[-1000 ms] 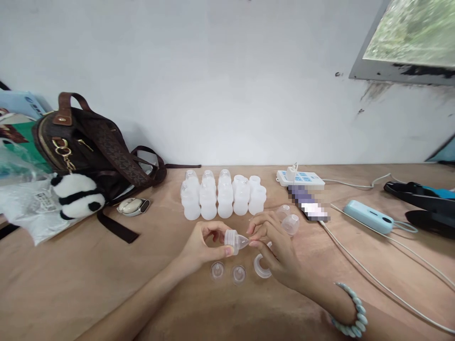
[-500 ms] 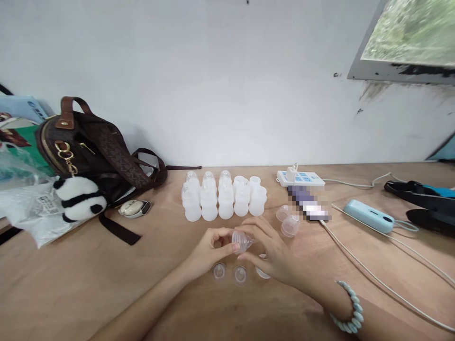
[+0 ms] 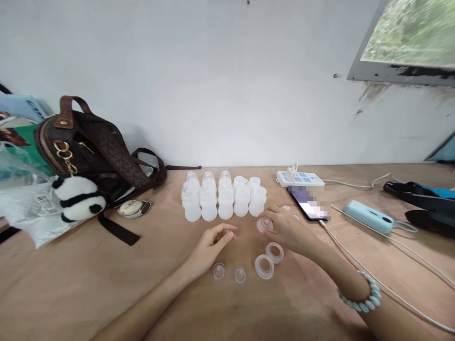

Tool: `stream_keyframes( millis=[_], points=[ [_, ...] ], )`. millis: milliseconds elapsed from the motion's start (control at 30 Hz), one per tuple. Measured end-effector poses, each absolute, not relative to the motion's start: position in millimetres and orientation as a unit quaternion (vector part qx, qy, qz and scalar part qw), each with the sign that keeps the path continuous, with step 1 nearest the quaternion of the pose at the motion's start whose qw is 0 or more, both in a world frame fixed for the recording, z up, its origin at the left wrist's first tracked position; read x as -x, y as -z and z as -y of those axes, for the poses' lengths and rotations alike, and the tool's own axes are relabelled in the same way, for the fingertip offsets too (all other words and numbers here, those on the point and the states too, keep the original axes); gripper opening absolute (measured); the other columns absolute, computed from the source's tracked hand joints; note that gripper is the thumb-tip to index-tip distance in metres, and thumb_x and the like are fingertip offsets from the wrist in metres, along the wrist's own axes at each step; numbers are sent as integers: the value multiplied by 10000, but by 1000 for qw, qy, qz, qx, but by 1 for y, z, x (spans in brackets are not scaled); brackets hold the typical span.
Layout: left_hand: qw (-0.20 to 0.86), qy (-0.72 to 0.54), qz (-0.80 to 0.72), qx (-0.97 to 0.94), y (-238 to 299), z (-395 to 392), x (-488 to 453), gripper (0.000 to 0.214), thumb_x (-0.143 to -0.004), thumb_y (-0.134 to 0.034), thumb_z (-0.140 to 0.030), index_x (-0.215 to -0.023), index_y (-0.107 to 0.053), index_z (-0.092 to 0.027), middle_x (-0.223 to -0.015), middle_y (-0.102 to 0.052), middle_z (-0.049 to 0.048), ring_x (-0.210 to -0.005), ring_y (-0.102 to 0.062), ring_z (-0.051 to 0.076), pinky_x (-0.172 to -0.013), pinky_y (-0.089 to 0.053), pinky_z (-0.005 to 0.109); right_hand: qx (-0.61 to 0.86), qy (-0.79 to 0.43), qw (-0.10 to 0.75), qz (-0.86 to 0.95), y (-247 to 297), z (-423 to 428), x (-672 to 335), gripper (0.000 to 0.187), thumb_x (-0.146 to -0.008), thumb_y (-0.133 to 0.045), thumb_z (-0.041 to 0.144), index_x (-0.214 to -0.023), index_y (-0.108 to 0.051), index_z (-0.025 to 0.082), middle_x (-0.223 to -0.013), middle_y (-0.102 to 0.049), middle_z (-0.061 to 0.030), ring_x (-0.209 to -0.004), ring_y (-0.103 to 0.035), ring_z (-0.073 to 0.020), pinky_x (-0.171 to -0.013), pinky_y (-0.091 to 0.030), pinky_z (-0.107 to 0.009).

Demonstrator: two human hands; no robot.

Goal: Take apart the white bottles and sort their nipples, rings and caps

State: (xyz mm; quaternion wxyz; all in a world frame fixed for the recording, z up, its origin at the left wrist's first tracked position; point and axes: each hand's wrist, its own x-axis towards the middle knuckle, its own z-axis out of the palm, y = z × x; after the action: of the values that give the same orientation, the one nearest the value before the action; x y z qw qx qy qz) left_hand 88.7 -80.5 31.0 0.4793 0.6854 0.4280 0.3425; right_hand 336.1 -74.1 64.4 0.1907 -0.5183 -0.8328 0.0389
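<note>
My left hand is open over the table, thumb and fingers apart with nothing between them. My right hand is closed on a clear bottle nipple in its collar, low beside the bottles. Two translucent screw rings lie below that hand, touching each other. Two small clear nipples rest on the table nearer to me. Behind, white baby bottles stand in two rows, some with clear domed caps on top. Clear domes behind my right hand are mostly hidden.
A phone with a charging cable lies right of the bottles, before a white power strip. Farther right is a light-blue handheld device. On the left stand a brown backpack with a panda plush and a computer mouse.
My hands have parted. The right has moved right with the nipple piece, while the left has let go and stays near its place. Two rings now show fully below.
</note>
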Motion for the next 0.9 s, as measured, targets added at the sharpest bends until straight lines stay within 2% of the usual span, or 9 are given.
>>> stream_keyframes(
  millis=[100, 200, 300, 367, 467, 633, 733, 800, 900],
  points=[
    [465, -332, -432, -697, -32, 82, -90, 333, -917, -504, -428, -1059, -670, -177, -903, -731, 63, -882, -623, 239, -782, -420, 328, 516, -32, 153, 842, -60, 75, -337, 264, -699, -637, 21, -898, -668, 191, -915, -701, -67, -863, -669, -254, -690, -451, -320],
    [456, -328, -435, -703, -33, 82, -90, 323, -920, -498, -416, -1039, -674, -173, -874, -728, 63, -854, -621, 240, -760, -418, 326, 514, -31, 161, 842, -63, 75, -339, 254, -662, -713, 78, -878, -658, 202, -885, -704, -57, -839, -661, -254, -694, -443, -328],
    [460, -339, -432, -698, -31, 82, -90, 298, -916, -516, -409, -1017, -680, -181, -850, -729, 54, -835, -622, 233, -756, -425, 319, 531, -30, 210, 821, -82, 68, -342, 98, -808, -644, 194, -903, -659, 214, -844, -703, -39, -755, -648, -213, -675, -451, -324],
    [464, -349, -429, -692, -28, 81, -90, 289, -912, -529, -409, -997, -684, -181, -832, -731, 52, -826, -624, 230, -764, -435, 320, 541, -31, 249, 803, -101, 55, -342, 122, -894, -554, 218, -943, -666, 211, -843, -711, -43, -759, -649, -205, -696, -463, -331],
    [458, -371, -433, -682, -22, 79, -90, 286, -907, -544, -418, -955, -691, -177, -800, -725, 49, -789, -615, 221, -756, -439, 316, 544, -33, 252, 799, -128, 23, -336, 190, -929, -503, 204, -1009, -675, 200, -911, -724, -69, -870, -654, -215, -757, -468, -332],
    [456, -399, -429, -670, -21, 80, -90, 302, -903, -554, -447, -888, -697, -181, -746, -694, 32, -742, -600, 202, -710, -428, 290, 554, -77, 187, 808, -152, -37, -309, 249, -927, -545, 371, -945, -695, 173, -891, -722, -73, -807, -652, -193, -734, -468, -299],
    [464, -403, -424, -666, -22, 80, -90, 315, -902, -555, -460, -879, -691, -177, -737, -689, 33, -742, -607, 202, -710, -436, 289, 560, -107, 122, 813, -154, -58, -292, 300, -840, -650, 470, -771, -688, 181, -734, -688, -42, -692, -623, -189, -705, -459, -315],
    [464, -404, -424, -664, -23, 80, -90, 321, -900, -558, -465, -877, -694, -175, -731, -688, 34, -736, -608, 202, -712, -441, 293, 562, -115, 93, 814, -152, -64, -284, 309, -780, -716, 464, -669, -654, 182, -655, -654, -29, -648, -600, -186, -718, -452, -334],
    [464, -406, -428, -661, -23, 80, -90, 320, -899, -562, -462, -879, -698, -172, -728, -688, 36, -732, -608, 203, -701, -443, 295, 564, -107, 93, 814, -151, -69, -279, 297, -768, -730, 404, -615, -617, 175, -636, -640, -35, -647, -587, -187, -764, -438, -363]
  ],
)
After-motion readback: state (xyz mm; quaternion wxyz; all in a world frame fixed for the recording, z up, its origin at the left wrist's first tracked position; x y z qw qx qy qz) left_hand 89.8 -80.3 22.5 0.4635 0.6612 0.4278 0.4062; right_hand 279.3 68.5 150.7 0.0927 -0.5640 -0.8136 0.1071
